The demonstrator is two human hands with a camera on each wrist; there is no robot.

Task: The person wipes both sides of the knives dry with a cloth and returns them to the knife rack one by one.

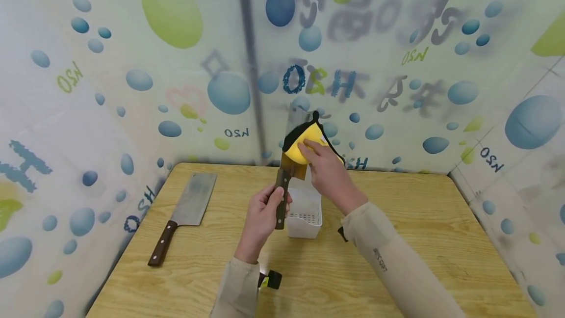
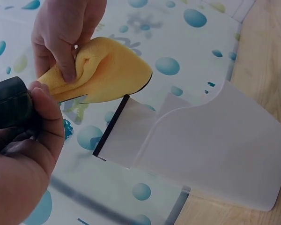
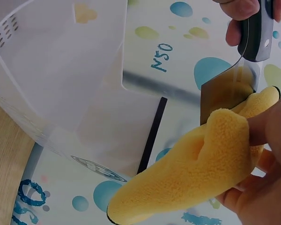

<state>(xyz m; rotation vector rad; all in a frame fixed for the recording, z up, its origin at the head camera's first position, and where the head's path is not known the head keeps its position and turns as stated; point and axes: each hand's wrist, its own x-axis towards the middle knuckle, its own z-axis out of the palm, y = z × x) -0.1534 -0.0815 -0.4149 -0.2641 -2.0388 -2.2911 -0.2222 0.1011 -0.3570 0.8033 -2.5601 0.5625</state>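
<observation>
My left hand [image 1: 264, 212] grips the dark riveted handle of a cleaver [image 1: 283, 179], its blade pointing up and away. With my right hand [image 1: 333, 175] I pinch a yellow cloth with black edging [image 1: 309, 134], folded over the blade. The blade's far end shows above the cloth; the part near the handle shows below it. In the right wrist view, the cloth [image 3: 187, 164] bunches under the fingers and covers part of the shiny blade [image 3: 222, 93]. The left wrist view shows the fingers and thumb curled round the handle [image 2: 9, 103].
A white plastic basket [image 1: 304, 231] with a perforated bottom stands on the wooden table [image 1: 397, 244], just behind and below the hands. Another cleaver [image 1: 196, 200] lies flat at the left, handle toward me. A patterned curtain [image 1: 388, 63] surrounds the table's back and sides.
</observation>
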